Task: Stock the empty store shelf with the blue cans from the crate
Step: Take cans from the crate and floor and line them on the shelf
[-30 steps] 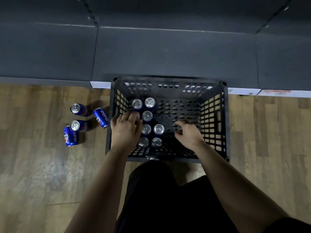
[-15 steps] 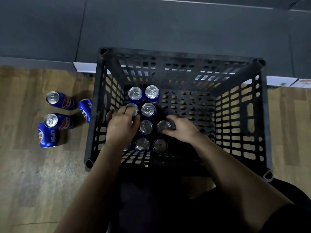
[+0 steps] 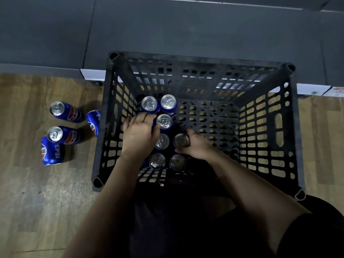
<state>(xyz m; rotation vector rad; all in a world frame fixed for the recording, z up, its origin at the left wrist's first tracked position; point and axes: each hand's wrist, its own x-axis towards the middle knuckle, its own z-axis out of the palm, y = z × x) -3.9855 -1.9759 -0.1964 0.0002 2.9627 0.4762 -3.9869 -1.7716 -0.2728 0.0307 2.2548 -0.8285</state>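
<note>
Inside the crate point(image 3: 290, 127), the blue cans point(image 3: 168, 104) crowd near the left wall, well apart from the right wall. My left hand point(image 3: 138, 135) curls down among them, its hold hidden; my right hand point(image 3: 198, 147) grips a can point(image 3: 181, 140) at the cluster's open edge.

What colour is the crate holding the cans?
The crate is black, clearest in the head view.

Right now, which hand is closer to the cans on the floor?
Left. The left hand sits by the crate's left wall, just across it from the floor cans; the right hand holds a can farther right.
</note>
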